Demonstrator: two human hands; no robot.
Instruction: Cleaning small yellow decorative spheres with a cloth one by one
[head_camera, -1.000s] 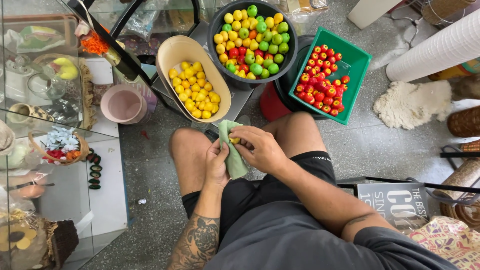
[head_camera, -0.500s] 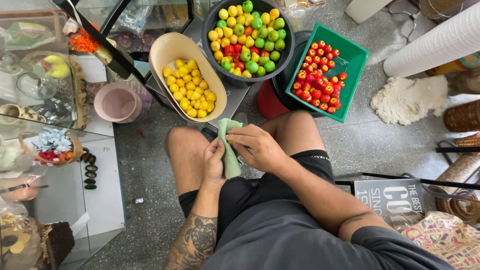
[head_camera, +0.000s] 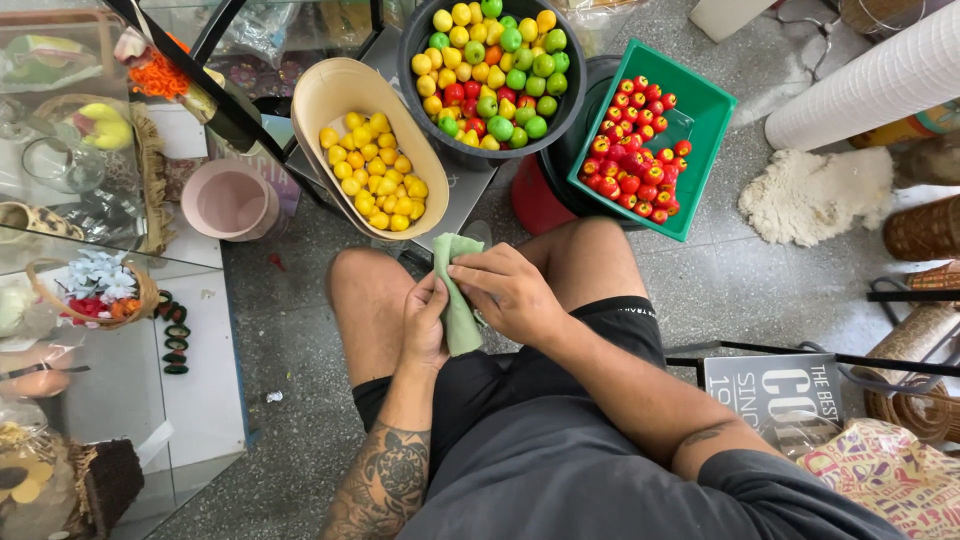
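Green cloth (head_camera: 456, 300) btwn L hand (head_camera: 425, 322) & R hand (head_camera: 508, 292)

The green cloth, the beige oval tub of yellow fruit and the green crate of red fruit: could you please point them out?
green cloth (head_camera: 461, 322), head view, lower fold between the hands.
beige oval tub (head_camera: 335, 88), head view, bare inner wall.
green crate (head_camera: 708, 108), head view, bare inner floor.

From my remote feed, a beige oval tub (head_camera: 312, 95) of yellow fruit sits left of a dark round bucket (head_camera: 415, 45) of mixed fruit, with a green square bin (head_camera: 712, 125) of red fruit to the right. I see a pink pot (head_camera: 228, 200) at far left and a pale fluffy mat (head_camera: 815, 195) on the right.
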